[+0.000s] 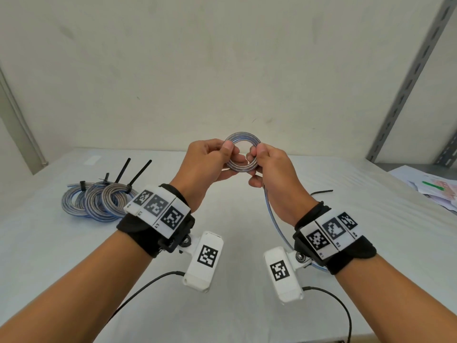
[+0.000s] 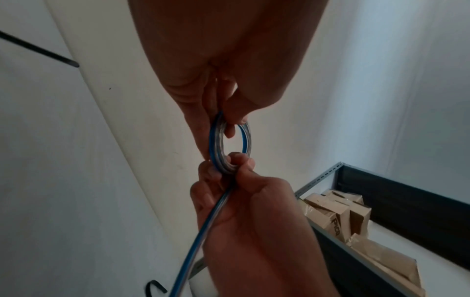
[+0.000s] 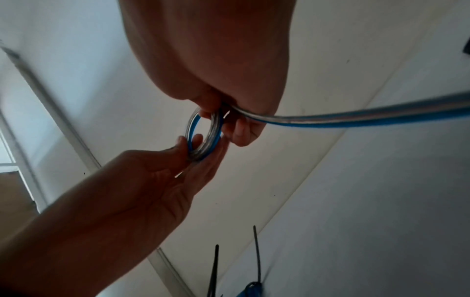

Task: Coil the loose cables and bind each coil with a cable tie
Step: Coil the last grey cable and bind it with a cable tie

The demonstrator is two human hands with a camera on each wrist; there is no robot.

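I hold a small coil of clear, blue-striped cable up above the white table. My left hand pinches the coil's left side between thumb and fingers. On the coil's right side, my right hand grips it, and the loose tail runs down from that hand under my right wrist. In the left wrist view the coil sits between both hands with the tail leaving downward. The right wrist view shows the coil and its tail. A loose black cable tie lies on the table to the right.
Several bound coils with black tie ends sticking up lie at the table's left. Papers lie at the right edge beside a metal shelf upright. A shelf with cardboard boxes stands to the right. Black camera leads hang below my wrists.
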